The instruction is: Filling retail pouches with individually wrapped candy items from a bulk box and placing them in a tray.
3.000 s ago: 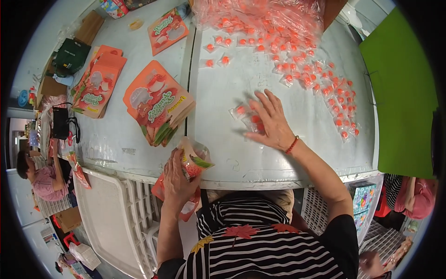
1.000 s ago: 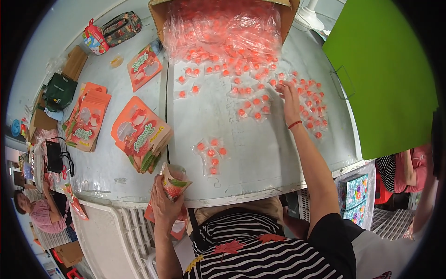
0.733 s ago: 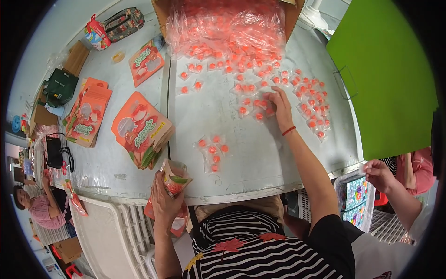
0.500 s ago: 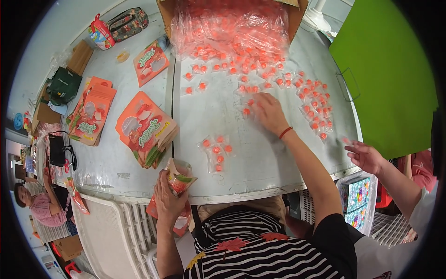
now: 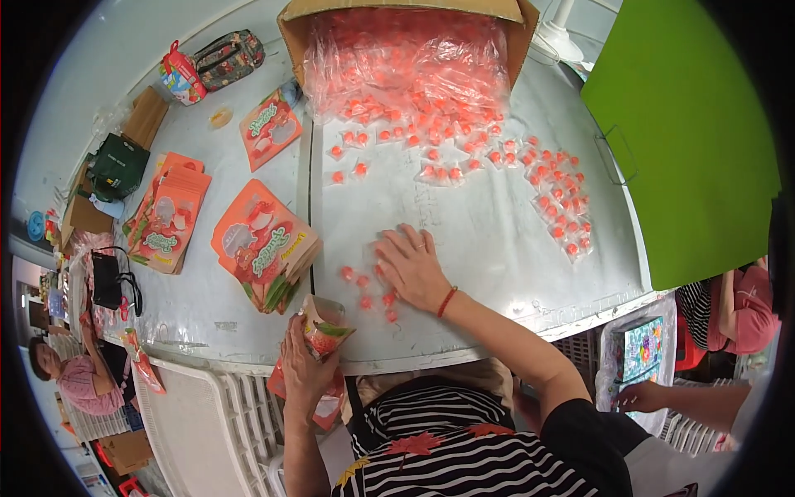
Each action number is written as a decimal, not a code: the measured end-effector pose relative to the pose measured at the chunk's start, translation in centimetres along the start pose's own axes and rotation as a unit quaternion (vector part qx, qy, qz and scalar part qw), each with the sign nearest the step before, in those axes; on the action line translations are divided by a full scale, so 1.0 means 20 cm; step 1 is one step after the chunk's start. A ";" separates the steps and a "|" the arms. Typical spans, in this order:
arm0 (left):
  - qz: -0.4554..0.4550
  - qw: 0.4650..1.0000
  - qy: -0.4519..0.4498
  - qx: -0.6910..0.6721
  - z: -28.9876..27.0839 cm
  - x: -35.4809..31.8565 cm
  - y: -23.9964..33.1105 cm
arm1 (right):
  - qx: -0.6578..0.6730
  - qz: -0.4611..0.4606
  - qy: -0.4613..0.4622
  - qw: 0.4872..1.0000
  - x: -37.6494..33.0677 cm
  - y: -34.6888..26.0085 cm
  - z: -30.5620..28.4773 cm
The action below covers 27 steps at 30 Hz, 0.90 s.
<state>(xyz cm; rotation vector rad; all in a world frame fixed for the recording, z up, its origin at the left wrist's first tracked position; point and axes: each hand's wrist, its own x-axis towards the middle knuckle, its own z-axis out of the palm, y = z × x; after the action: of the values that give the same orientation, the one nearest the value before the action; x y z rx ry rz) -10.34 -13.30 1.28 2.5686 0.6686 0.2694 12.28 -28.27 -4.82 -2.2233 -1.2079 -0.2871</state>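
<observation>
My left hand (image 5: 306,369) is closed around a pink printed pouch (image 5: 321,331), held upright at the table's near edge with its mouth open. Flat on the table, my right hand (image 5: 411,269) has its fingers stretched out and touches a small cluster of clear-wrapped red candies (image 5: 365,303). Some of that cluster is hidden beneath the fingers. Beyond, more wrapped candies (image 5: 443,174) lie loose, and a band of them (image 5: 563,199) stretches along the right side. A stack of flat pouches (image 5: 263,248) rests left of my right hand.
At the back stands a cardboard box (image 5: 520,37) with a plastic liner spilling candies. More flat pouches (image 5: 175,207) lie at left, near a dark green bag (image 5: 118,166). A green panel (image 5: 687,141) borders the table's right. A co-worker's hand (image 5: 644,398) is at lower right.
My right hand has swept left and nearer, bringing candies to the small cluster, which has shifted left. My left hand still holds the pouch. The co-worker's hand has dropped below the table edge.
</observation>
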 end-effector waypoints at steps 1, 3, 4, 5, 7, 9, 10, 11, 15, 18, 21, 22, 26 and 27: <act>-0.001 1.000 0.002 0.002 0.00 0.00 -0.01 | 0.024 -0.015 0.000 1.000 0.02 0.01 0.00; 0.010 1.000 0.022 0.002 0.00 -0.01 -0.01 | 0.088 -0.017 -0.053 0.995 0.14 0.25 -0.03; 0.004 1.000 0.024 0.006 0.00 -0.03 -0.01 | 0.081 0.017 0.061 0.995 0.20 0.30 -0.05; 0.014 1.000 0.024 -0.004 0.00 -0.02 -0.01 | -0.003 0.026 0.115 0.993 0.26 0.41 -0.07; 0.019 0.999 0.029 -0.010 0.00 -0.01 -0.01 | -0.109 0.116 0.049 0.986 0.35 0.51 -0.13; 0.019 0.999 0.025 -0.009 0.00 -0.01 0.00 | -0.123 0.076 0.013 0.989 0.39 0.64 -0.11; 0.019 0.999 0.024 -0.009 0.01 -0.01 0.01 | -0.138 0.036 -0.024 0.990 0.39 0.69 -0.09; -0.004 1.000 0.002 -0.022 0.00 0.00 0.02 | -0.122 0.045 -0.092 0.987 0.41 0.68 -0.09; 0.002 1.000 0.007 -0.007 0.00 0.00 0.02 | -0.062 0.056 -0.067 0.994 0.32 0.63 -0.05; 0.001 1.000 0.012 0.001 0.01 -0.01 0.01 | 0.035 0.024 0.113 0.993 0.26 0.65 -0.09; -0.006 1.000 -0.003 -0.015 -0.01 0.01 0.03 | 0.061 0.171 0.161 0.970 0.27 0.79 -0.31; -0.005 1.000 -0.007 -0.016 -0.01 0.00 0.02 | 0.057 0.206 0.136 0.967 0.26 0.83 -0.34; -0.008 1.000 -0.002 -0.019 0.01 0.01 0.02 | 0.015 0.161 0.075 0.984 0.16 0.87 -0.27; -0.008 1.000 0.000 -0.009 0.01 0.01 0.02 | 0.093 0.175 0.080 0.977 0.15 0.82 -0.24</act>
<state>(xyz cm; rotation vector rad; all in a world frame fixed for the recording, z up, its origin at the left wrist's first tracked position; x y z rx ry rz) -10.02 -13.62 1.25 2.5441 0.6843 0.2687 27.85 -35.97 -6.07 -2.1540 -0.7108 -0.1987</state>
